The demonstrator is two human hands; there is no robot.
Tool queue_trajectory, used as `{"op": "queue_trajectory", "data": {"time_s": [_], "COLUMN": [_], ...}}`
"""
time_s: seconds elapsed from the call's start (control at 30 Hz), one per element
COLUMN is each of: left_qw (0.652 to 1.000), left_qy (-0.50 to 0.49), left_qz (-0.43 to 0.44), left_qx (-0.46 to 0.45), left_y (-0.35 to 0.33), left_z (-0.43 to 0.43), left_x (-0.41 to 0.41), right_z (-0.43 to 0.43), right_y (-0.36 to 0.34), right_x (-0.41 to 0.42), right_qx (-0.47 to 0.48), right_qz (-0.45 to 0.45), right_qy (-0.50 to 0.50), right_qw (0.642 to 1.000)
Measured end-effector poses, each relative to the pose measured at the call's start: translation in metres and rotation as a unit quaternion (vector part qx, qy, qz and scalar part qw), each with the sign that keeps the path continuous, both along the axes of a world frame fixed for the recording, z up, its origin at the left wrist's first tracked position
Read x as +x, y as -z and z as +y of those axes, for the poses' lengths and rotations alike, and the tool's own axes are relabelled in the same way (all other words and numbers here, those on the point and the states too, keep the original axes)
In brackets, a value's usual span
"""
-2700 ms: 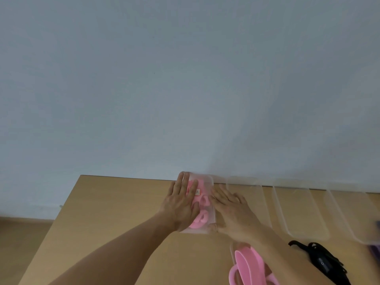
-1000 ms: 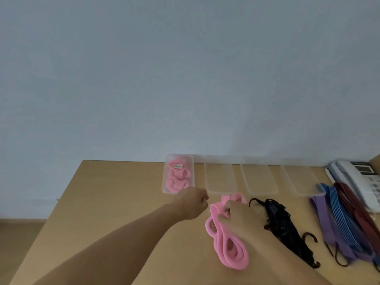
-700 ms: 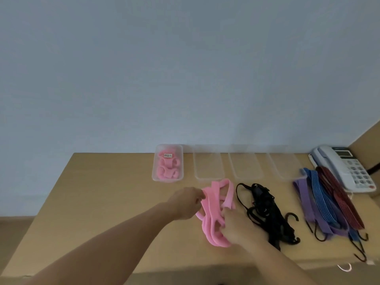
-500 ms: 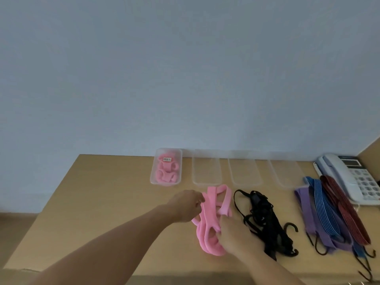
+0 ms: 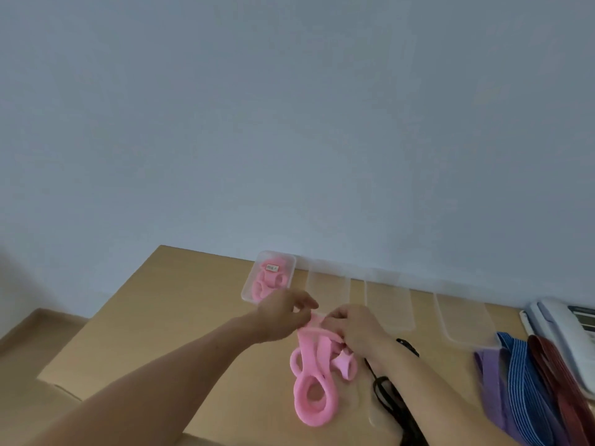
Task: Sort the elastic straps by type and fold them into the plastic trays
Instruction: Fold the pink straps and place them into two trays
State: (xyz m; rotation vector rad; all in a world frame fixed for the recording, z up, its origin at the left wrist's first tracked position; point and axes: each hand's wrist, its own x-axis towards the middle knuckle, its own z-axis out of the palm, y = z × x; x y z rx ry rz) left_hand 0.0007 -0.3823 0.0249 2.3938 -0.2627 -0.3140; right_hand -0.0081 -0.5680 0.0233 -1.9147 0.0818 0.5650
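Wood table (image 5: pixel 161 317), 4 clear trays (image 5: pixel 326 284) along back, pink strap (image 5: pixel 314 394), black strap (image 5: pixel 389 394), purple/blue/red straps (image 5: pixel 521 375), phone (image 5: pixel 560 326) rt

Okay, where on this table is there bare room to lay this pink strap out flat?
The wide bare tabletop left of the filled tray and the pink strap is free. The three clear trays look empty. The right side is crowded: black straps, purple strap, blue-striped strap, red strap, then the phone.

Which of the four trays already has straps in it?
The leftmost tray: it holds folded pink straps and a small label, while the three trays to its right look empty.
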Motion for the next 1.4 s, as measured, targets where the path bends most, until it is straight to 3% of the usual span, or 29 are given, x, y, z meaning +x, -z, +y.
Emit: {"op": "queue_trajectory", "data": {"time_s": [0.13,0.2,0.3,0.4,0.47,0.53,0.63,0.73,0.83,1.0,1.2,1.4], "left_qw": [0.973,0.957,0.968,0.982,0.978,0.973,0.973,0.969,0.961,0.942,0.885,0.881], "left_qy": [-0.044,-0.043,0.001,0.004,-0.025,-0.042,-0.03,-0.004,0.023,0.024,-0.003,-0.037], "left_qz": [0.024,0.042,0.033,-0.035,-0.04,-0.012,0.04,0.059,0.072,0.129,0.287,0.308], "left_qx": [-0.224,-0.285,-0.247,-0.185,-0.205,-0.229,-0.225,-0.239,-0.265,-0.31,-0.365,-0.358], "left_y": [-0.022,-0.027,-0.032,-0.035,-0.04,-0.046,-0.054,-0.057,-0.062,-0.072,-0.092,-0.092], "left_z": [0.006,0.011,0.013,0.007,0.005,0.005,0.006,0.008,0.01,0.014,0.018,0.016], "left_x": [-0.002,0.0,0.003,0.01,0.016,0.02,0.026,0.03,0.031,0.034,0.032,0.034], "right_z": [0.0,0.0,0.002,0.006,0.009,0.01,0.009,0.011,0.013,0.013,0.02,0.023], "right_y": [-0.037,-0.046,-0.055,-0.064,-0.071,-0.079,-0.091,-0.093,-0.09,-0.102,-0.103,-0.095], "right_x": [0.013,0.019,0.023,0.023,0.022,0.021,0.02,0.024,0.031,0.032,0.032,0.032], "right_qx": [0.127,0.199,0.297,0.326,0.239,0.098,-0.02,-0.019,-0.079,-0.053,-0.108,-0.171], "right_qz": [0.029,0.083,0.153,0.168,0.137,0.05,-0.132,-0.205,-0.233,-0.242,-0.328,-0.387], "right_qy": [0.059,0.093,0.13,0.162,0.154,0.148,0.156,0.1,0.094,0.074,0.083,0.043], "right_qw": [0.99,0.972,0.934,0.916,0.949,0.983,0.979,0.973,0.965,0.966,0.935,0.905]}}
